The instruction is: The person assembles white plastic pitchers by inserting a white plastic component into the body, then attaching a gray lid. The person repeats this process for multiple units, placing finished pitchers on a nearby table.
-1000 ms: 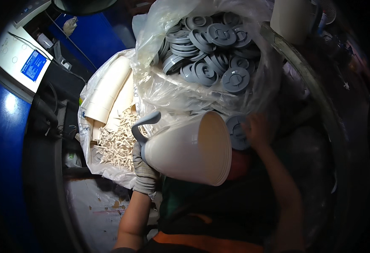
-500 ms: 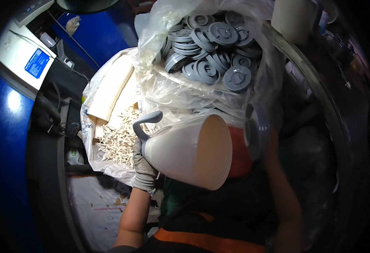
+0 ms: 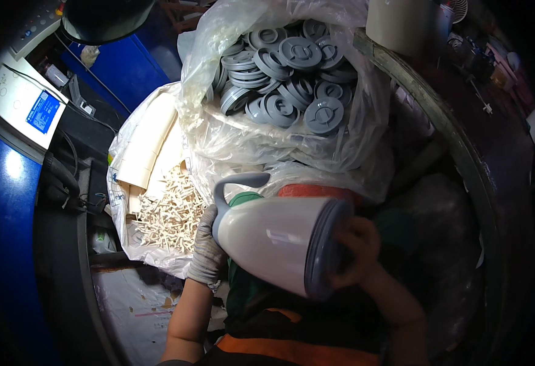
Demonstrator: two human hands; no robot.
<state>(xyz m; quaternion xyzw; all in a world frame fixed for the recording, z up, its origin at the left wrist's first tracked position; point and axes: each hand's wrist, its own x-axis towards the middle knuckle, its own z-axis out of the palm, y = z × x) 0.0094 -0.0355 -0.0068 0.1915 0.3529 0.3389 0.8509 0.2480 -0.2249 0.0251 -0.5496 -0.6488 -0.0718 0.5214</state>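
My left hand [image 3: 205, 250], in a grey glove, grips a white jug body [image 3: 273, 241] with a grey handle, lying on its side over my lap. Against the jug's wide end my bare right hand [image 3: 356, 253] presses a round grey lid [image 3: 323, 247], which now sits on the rim. Just beyond the jug stands a clear plastic bag [image 3: 218, 131] heaped with several grey round lids [image 3: 292, 79].
A second bag [image 3: 121, 183] on my left holds small white plastic pieces and white curved parts. A blue machine [image 3: 5, 201] with black cables fills the left side. A curved dark metal rim [image 3: 462, 152] runs down the right. A red object peeks out behind the jug.
My right hand took a grey lid from the bag's side, brought it over, and set it onto the jug's open end. The jug turned so its side faces me.
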